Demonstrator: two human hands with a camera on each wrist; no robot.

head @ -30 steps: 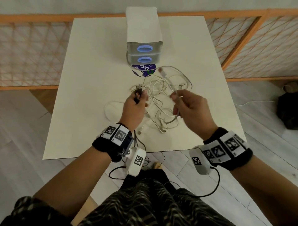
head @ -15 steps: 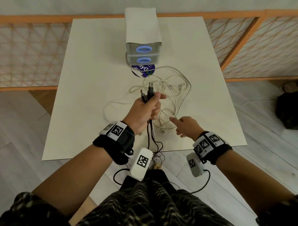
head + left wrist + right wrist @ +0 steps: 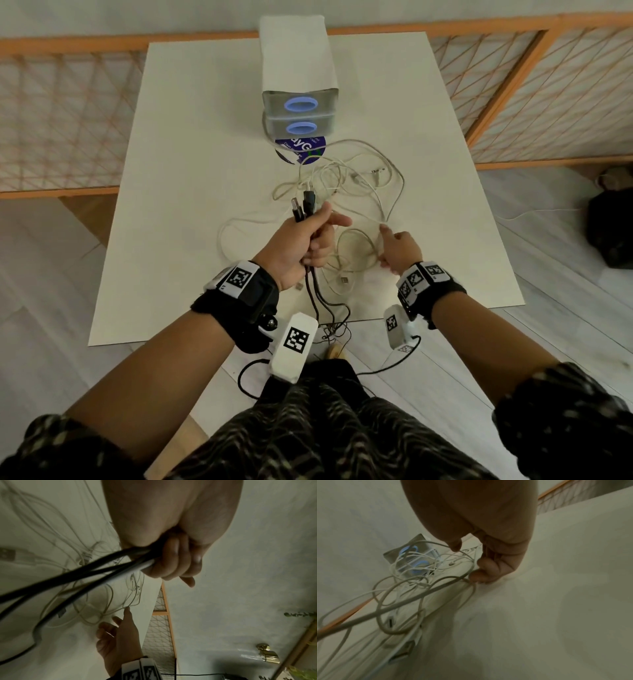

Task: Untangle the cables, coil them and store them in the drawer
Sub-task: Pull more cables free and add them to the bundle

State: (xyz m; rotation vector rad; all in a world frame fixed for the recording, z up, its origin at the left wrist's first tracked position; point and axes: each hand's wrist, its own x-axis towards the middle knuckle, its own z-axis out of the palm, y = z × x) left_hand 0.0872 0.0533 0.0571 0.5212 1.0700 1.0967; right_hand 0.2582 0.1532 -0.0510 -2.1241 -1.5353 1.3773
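Note:
My left hand [image 3: 308, 236] is fisted round a black cable [image 3: 310, 205]; both its plug ends stick up above the fist. The rest of it hangs over the table's front edge. In the left wrist view the fingers [image 3: 173, 561] wrap the black strands [image 3: 85, 574]. My right hand [image 3: 399, 245] lies low on the table, its index finger straight and touching a strand of the white cable tangle [image 3: 356, 178]; its other fingers curl loosely [image 3: 488, 563]. The white loops [image 3: 412, 588] spread between my hands and the drawer unit [image 3: 298, 68], whose two blue-handled drawers are closed.
The white table [image 3: 191, 171] has bare surface left and right of the tangle. A round blue sticker [image 3: 301, 150] lies in front of the drawer unit. Wooden lattice railings [image 3: 68, 113] run behind and to the right. A dark bag [image 3: 609, 233] sits on the floor at right.
My right hand let go of the white cable it held up and dropped to the table, then reached forward to a white strand. My left hand gathered both black plug ends into its fist.

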